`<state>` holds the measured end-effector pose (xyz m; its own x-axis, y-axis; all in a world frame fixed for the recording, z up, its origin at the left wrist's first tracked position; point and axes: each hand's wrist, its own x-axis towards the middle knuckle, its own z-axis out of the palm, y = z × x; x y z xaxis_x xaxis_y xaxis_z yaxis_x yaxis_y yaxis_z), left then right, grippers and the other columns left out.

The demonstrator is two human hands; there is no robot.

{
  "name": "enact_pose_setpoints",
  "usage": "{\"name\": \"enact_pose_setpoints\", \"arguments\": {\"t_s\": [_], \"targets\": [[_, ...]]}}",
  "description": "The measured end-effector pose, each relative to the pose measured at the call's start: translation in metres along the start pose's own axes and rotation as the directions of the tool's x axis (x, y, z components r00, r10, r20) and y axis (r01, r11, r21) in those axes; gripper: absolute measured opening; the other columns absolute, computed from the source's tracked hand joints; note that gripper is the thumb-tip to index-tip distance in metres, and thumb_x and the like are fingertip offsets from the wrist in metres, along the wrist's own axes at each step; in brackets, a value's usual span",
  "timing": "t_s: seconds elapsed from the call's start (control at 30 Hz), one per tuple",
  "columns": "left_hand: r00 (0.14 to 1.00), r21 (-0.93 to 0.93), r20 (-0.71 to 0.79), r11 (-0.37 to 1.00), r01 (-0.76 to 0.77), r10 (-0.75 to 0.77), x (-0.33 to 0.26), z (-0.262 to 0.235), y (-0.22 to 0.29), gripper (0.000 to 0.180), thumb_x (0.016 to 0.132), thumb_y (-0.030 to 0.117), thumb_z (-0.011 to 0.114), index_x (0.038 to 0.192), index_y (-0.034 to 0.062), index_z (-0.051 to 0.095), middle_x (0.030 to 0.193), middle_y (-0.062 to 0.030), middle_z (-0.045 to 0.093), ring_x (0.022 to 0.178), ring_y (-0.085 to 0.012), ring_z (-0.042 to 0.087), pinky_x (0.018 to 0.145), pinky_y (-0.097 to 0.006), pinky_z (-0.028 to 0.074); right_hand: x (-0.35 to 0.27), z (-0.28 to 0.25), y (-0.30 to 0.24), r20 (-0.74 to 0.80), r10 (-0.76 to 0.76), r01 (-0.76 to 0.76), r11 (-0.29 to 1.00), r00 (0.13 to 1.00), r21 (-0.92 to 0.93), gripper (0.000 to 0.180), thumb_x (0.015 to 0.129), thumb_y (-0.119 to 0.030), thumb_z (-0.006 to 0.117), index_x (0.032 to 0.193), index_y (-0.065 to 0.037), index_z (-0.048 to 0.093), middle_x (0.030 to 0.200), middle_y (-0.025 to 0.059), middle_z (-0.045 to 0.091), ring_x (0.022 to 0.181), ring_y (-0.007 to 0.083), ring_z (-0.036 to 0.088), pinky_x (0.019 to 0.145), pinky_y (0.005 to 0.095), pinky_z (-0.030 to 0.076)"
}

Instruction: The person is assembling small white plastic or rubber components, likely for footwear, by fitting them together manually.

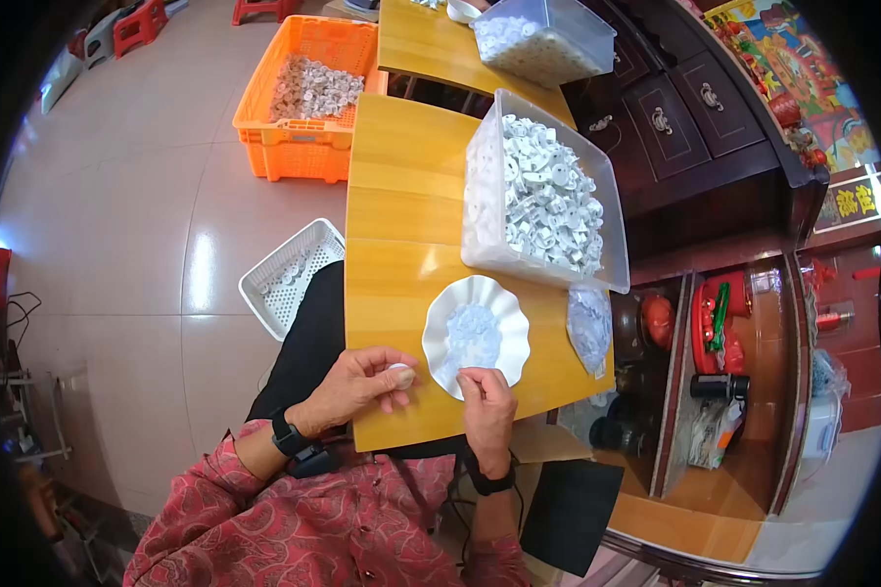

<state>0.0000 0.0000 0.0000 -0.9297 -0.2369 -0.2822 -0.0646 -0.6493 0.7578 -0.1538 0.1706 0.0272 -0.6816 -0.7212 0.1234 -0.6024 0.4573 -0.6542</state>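
Observation:
Between the fingers of my left hand (360, 383) is a small white round part (399, 370), held over the near left of the wooden table (394, 264). My right hand (487, 409) is closed in a pinch at the near rim of a white wavy-edged plate (507, 303). Whatever it pinches is too small to make out. A heap of small pale bluish-white pieces (472, 333) lies in the plate. Beyond it stands a translucent bin (484, 196) filled with white plastic parts (550, 196).
A plastic bag of pale pieces (589, 328) lies right of the plate. On the floor at left are a white perforated basket (264, 289) and an orange crate (294, 147) of parts. Another clear bin (578, 39) stands farther back. Dark drawers (666, 122) and shelves (671, 391) border the right.

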Motion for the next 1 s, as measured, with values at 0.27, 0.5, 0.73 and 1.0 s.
{"name": "enact_pose_setpoints", "arguments": {"t_s": [0.27,0.5,0.73,1.0], "targets": [[1.000,-0.039,-0.004,0.999,-0.029,0.029,0.002,0.003,0.001,0.032,0.099,0.016,0.055,0.126,-0.0008,0.059,0.111,-0.0104,0.068,0.080,-0.0100,0.065,0.066,-0.021,0.053,-0.001,-0.006,-0.014,0.153,0.341,-0.370,0.773,0.927,0.515,0.015,0.093,-0.004,0.061,0.104,0.005,0.064,0.092,0.0051,0.068,0.079,0.0084,0.061,0.071,0.0231,0.050],[0.988,-0.396,0.146,0.918,0.007,0.055,0.003,0.006,0.003,0.038,0.102,0.012,0.049,0.136,-0.0030,0.048,0.128,-0.0165,0.059,0.106,-0.0213,0.065,0.091,-0.029,0.054,-0.002,-0.010,-0.025,0.184,0.368,-0.404,0.722,0.912,0.561,0.020,0.091,-0.003,0.064,0.108,0.006,0.065,0.092,0.0053,0.068,0.077,0.0080,0.061,0.072,0.0213,0.049],[0.987,-0.397,0.153,0.918,0.023,0.042,0.002,0.006,0.000,0.039,0.099,0.007,0.053,0.136,-0.0029,0.049,0.125,-0.0166,0.060,0.111,-0.0241,0.063,0.098,-0.032,0.052,-0.001,-0.009,-0.035,0.188,0.368,-0.389,0.606,0.910,0.694,0.016,0.089,-0.001,0.065,0.103,0.006,0.066,0.090,0.0075,0.069,0.074,0.0091,0.061,0.068,0.0216,0.049],[0.985,-0.246,0.149,0.968,-0.048,0.086,0.002,0.009,-0.002,0.036,0.095,0.006,0.061,0.130,-0.0008,0.056,0.114,-0.0092,0.065,0.102,-0.0156,0.064,0.093,-0.029,0.052,-0.002,0.000,-0.048,0.225,0.307,-0.374,0.622,0.925,0.688,0.013,0.090,-0.002,0.066,0.101,0.005,0.066,0.093,0.0046,0.067,0.080,0.0078,0.060,0.072,0.0204,0.048]]}}
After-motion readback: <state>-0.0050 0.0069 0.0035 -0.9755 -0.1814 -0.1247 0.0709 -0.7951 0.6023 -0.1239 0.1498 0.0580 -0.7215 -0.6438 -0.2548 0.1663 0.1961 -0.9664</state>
